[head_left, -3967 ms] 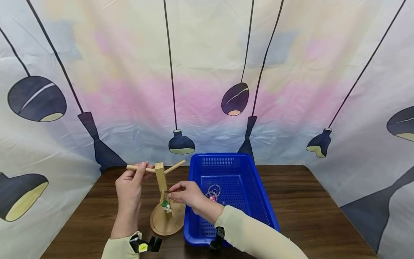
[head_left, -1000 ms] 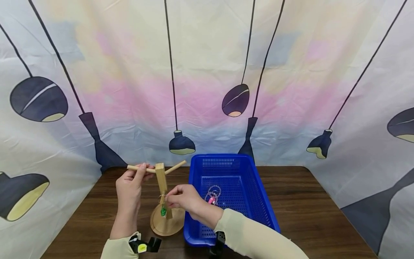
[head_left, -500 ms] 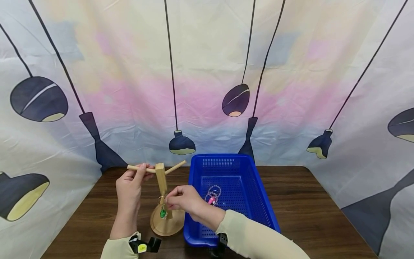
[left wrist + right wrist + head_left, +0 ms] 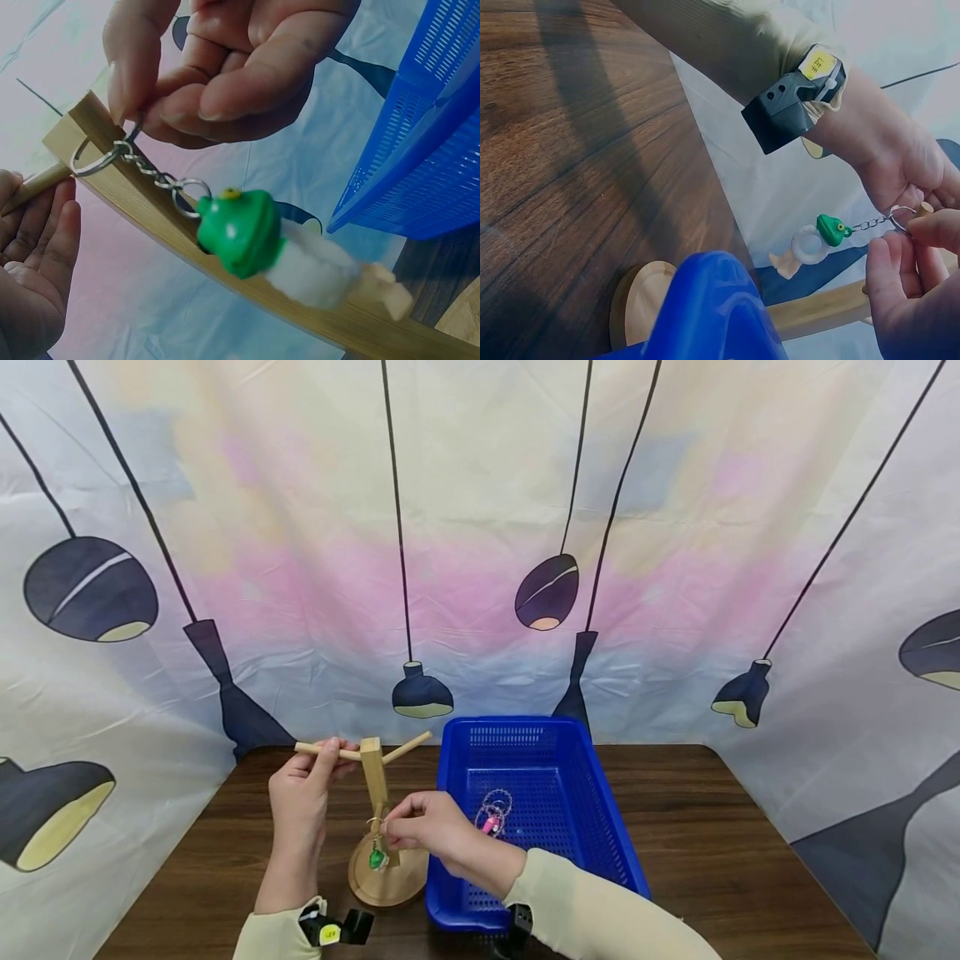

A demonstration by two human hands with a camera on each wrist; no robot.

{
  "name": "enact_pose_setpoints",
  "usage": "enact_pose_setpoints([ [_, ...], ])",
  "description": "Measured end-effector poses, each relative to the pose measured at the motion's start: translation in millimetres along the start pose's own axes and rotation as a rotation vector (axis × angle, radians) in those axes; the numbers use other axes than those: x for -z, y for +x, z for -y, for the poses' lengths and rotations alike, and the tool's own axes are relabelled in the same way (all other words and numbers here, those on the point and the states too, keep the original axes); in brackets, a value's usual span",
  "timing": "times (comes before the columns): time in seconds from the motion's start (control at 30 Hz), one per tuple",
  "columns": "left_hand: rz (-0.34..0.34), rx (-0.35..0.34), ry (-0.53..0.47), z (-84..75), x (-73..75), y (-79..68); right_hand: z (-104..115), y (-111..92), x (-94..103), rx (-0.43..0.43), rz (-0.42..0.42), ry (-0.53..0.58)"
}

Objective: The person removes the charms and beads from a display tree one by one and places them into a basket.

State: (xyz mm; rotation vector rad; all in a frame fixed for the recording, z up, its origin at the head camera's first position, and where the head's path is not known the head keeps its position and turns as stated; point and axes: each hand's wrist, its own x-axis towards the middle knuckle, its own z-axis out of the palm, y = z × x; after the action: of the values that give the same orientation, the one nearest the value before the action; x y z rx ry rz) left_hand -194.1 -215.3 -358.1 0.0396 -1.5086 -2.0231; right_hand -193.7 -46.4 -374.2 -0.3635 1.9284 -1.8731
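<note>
My left hand (image 4: 302, 789) grips one upper peg of a wooden stand (image 4: 372, 777), thumb and fingers around it. My right hand (image 4: 423, 822) pinches the metal ring of a keychain (image 4: 377, 858) in front of the post. The keychain carries a green frog-like head (image 4: 240, 231) with a white body and a pale end piece, dangling from a short chain. In the right wrist view the metal ring (image 4: 901, 217) sits right at the round end of a wooden peg (image 4: 925, 208). The stand's lower peg is largely hidden in the head view.
Right of the stand is a blue perforated basket (image 4: 611, 810), under my right forearm. Inside lie clear beaded rings with a pink charm (image 4: 491, 823). The stand's round base (image 4: 390, 885) rests on a dark wooden table (image 4: 697, 860), with a printed curtain (image 4: 480, 527) behind.
My right hand has lowered slightly with the keychain, and the green charm hangs lower and a bit further left than four seconds ago. My left hand stays on the upper peg.
</note>
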Motion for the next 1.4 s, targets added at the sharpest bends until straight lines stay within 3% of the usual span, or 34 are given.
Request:
enact_pose_setpoints([
  [0.83,0.005,-0.009,-0.006,0.7,1.2,1.4,9.3,-10.3,3.7,-0.006,0.057,0.002],
  [1.17,0.032,-0.035,-0.016,1.5,1.1,1.6,23.5,-13.4,19.1,0.019,0.083,0.012],
  [1.4,0.030,-0.013,-0.001,0.2,0.9,0.3,28.2,-15.0,41.4,0.039,0.116,-0.005],
])
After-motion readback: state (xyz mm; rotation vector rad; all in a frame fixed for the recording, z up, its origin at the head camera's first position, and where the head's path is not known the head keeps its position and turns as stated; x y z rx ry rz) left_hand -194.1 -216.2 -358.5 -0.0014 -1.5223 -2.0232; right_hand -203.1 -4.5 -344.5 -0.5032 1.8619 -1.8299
